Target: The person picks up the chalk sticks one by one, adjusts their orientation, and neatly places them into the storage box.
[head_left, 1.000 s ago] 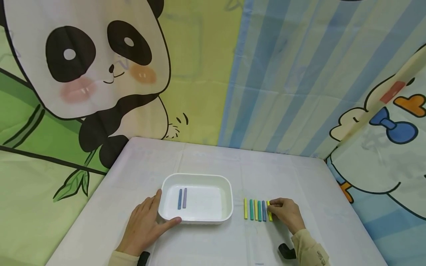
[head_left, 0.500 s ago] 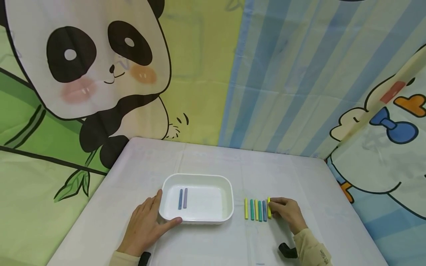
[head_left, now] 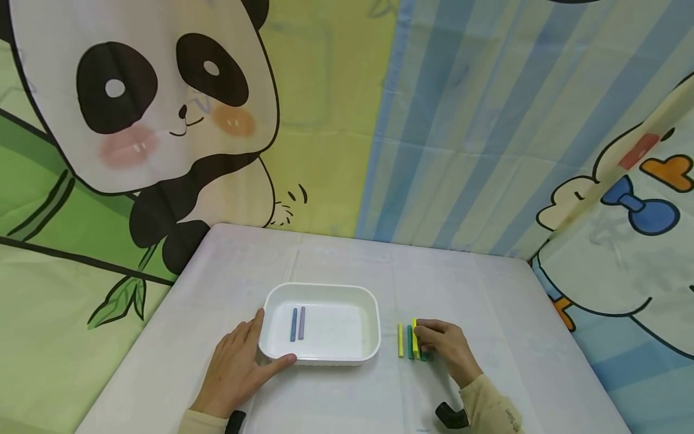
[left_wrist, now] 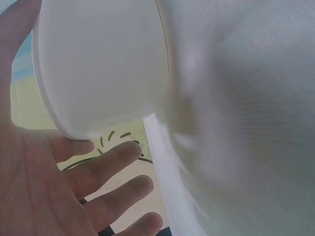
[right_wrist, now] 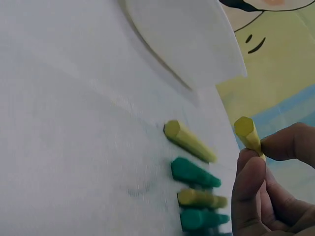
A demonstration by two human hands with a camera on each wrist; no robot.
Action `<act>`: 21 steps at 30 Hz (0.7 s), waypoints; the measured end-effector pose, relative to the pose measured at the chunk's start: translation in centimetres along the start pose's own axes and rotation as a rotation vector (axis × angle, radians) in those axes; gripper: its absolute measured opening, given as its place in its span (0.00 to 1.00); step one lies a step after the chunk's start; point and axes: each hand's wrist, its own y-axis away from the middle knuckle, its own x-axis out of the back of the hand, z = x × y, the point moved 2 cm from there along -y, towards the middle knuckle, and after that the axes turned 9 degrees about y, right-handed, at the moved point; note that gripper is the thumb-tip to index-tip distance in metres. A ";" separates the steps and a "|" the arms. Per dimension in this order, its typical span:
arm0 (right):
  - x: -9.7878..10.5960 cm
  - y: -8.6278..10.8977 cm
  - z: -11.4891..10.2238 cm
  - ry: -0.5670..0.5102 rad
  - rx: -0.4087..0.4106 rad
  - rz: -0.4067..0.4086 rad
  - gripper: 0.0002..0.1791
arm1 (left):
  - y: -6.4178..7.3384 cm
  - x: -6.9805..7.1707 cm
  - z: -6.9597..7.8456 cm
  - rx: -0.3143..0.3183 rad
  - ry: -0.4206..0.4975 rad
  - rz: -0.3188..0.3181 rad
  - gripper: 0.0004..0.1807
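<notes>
My right hand (head_left: 446, 348) pinches a yellow stick of chalk (right_wrist: 246, 129) between thumb and fingers, raised over the row of chalk. Under it lie a green chalk stick (right_wrist: 189, 172) and others, partly covered by the hand in the head view. At the row's left end is another yellow chalk stick (head_left: 400, 340). My left hand (head_left: 232, 367) rests against the white tray (head_left: 374, 325), its thumb at the front rim and its fingers spread along the left side. Inside the tray, a blue chalk stick (head_left: 293, 325) and a purple chalk stick (head_left: 302, 323) lie side by side.
A white cloth covers the table (head_left: 336, 259). Behind it hangs a printed curtain (head_left: 434, 132) with a panda and stripes. Black straps show at both wrists.
My right hand has lifted the yellow chalk from the row's right end and carried it left over the other sticks. The left hand and tray have stayed in place.
</notes>
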 end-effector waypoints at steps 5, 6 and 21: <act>-1.8 0.7 -1.7 -0.048 0.059 -0.052 0.25 | -0.1 0.1 0.1 -0.002 -0.005 0.000 0.69; -2.2 0.9 -2.1 -0.053 0.073 -0.060 0.25 | -0.1 0.1 0.1 -0.003 -0.007 0.000 0.69; -6.8 1.8 -7.3 -0.112 0.188 -0.191 0.24 | -0.1 0.2 0.3 -0.003 -0.025 0.002 0.69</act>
